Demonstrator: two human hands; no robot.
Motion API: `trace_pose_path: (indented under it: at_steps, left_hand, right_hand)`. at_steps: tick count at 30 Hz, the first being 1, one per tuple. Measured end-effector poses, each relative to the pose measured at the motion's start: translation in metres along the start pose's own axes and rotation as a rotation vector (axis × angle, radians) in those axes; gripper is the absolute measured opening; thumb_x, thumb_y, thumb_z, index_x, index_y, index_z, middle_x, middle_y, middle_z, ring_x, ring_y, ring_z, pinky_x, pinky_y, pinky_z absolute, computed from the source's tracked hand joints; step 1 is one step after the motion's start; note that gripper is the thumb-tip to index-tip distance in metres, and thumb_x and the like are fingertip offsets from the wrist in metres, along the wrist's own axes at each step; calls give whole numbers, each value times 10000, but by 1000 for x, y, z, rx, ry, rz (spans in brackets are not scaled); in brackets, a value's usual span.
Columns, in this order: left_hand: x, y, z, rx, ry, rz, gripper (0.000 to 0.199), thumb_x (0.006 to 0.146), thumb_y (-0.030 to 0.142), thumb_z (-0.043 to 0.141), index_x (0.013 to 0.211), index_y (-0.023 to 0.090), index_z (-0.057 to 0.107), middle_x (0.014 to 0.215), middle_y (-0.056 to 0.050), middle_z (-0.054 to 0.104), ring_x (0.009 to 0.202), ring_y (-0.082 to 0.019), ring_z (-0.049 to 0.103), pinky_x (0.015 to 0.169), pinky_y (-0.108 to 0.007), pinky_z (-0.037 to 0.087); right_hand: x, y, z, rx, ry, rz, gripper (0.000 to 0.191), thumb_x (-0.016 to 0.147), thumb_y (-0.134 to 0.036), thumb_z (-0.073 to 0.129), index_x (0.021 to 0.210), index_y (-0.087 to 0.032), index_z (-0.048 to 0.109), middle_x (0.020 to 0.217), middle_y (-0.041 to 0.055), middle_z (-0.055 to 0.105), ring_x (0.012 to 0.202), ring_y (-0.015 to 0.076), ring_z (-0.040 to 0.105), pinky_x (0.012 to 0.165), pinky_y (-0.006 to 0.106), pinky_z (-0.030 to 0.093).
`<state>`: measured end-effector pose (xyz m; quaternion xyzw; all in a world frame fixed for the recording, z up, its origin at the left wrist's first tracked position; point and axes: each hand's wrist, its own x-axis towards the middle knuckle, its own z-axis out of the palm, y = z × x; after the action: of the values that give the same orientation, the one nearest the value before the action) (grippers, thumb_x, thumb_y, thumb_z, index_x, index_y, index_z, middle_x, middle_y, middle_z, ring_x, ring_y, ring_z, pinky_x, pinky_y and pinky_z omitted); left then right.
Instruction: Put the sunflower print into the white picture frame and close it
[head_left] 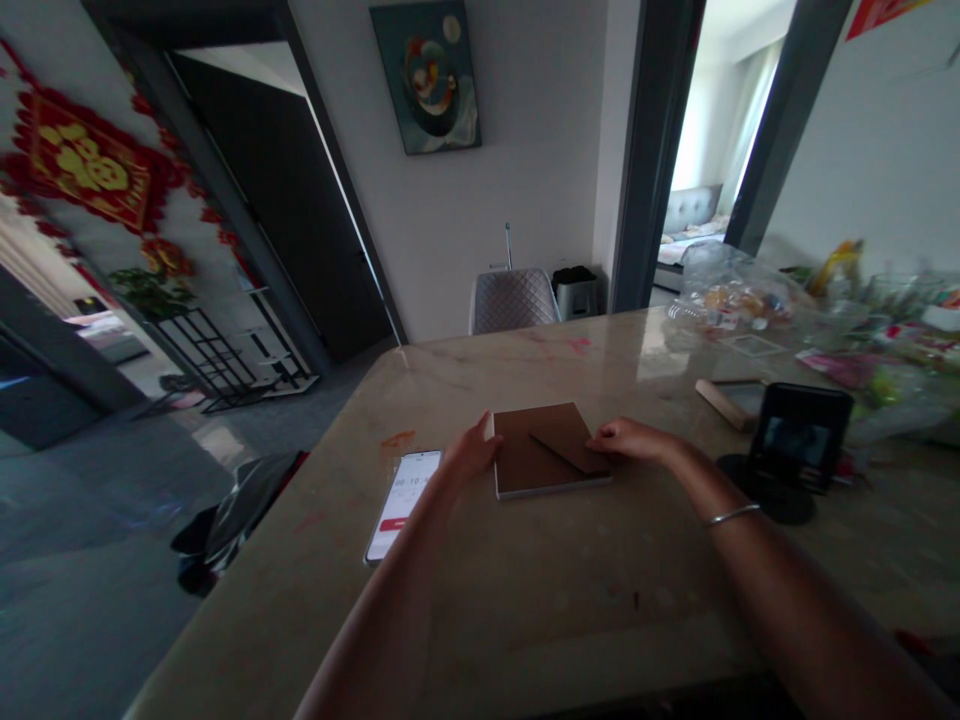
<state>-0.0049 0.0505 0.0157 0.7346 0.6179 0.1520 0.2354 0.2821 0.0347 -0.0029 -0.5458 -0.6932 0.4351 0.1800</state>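
A brown-covered notebook [536, 465] with pale page edges lies closed on the table in front of me. Across its cover rests a thin dark pen [556, 453], slanting down to the right. My left hand [474, 450] grips the notebook's left edge, its thumb on top of the cover. At the opposite side, my right hand [628, 439] has its fingers pinched together on the right edge; the fingertips are too small to make out exactly. A phone [405, 500] with a running timer on its screen lies left of the notebook, partly behind my left forearm.
The marble-patterned table [540, 590] has its left edge beside the phone. A dark screen device on a round stand [799, 440] stands right of my right hand, with a wooden-edged object [726, 404] behind it. Plastic bags [739, 290] crowd the back right. A chair [514, 300] stands beyond the table.
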Motion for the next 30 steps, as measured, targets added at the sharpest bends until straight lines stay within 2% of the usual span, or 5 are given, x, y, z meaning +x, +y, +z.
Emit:
trace_pose_path:
  at_steps: [7, 18, 21, 26, 30]
  left_hand:
    - [9, 15, 11, 373, 89, -70, 492, 882, 437, 258, 1323, 235, 336, 1089, -133, 609, 977, -248, 579, 738, -313, 419]
    - [8, 15, 16, 450, 102, -54, 490, 883, 427, 249, 1321, 226, 339, 997, -156, 635, 915, -264, 600, 705, -333, 431]
    - [7, 13, 17, 457, 101, -33, 501, 883, 435, 238, 1344, 244, 286, 990, -149, 639, 902, -270, 604, 701, -347, 430]
    - [8, 12, 17, 445, 116, -46, 551, 877, 460, 229, 1373, 222, 206, 1024, -158, 628, 928, -278, 594, 711, -346, 425]
    - [6, 14, 15, 440, 100, -59, 567, 875, 476, 209, 1379, 218, 181, 1057, -153, 619, 953, -272, 587, 728, -341, 422]
  right_hand:
    - [-1, -1, -1, -61, 45, -19, 477, 609, -635, 539, 578, -160, 525, 496, -29, 456, 473, 90, 357, 472, 240, 228]
    - [1, 4, 0, -39, 34, -39, 455, 655, -617, 514, 595, -166, 521, 516, -15, 473, 471, 95, 375, 463, 242, 241]
    - [6, 7, -1, -133, 159, -37, 427, 720, -576, 472, 602, -170, 531, 532, 6, 513, 495, 120, 439, 482, 253, 291]
    - [21, 2, 7, -264, 565, -286, 306, 824, -390, 409, 946, -177, 590, 997, 110, 616, 939, 212, 553, 812, 331, 399]
    - [35, 0, 20, -236, 512, -370, 433, 854, -387, 341, 1233, -205, 443, 1276, 93, 476, 1186, 213, 413, 993, 390, 301]
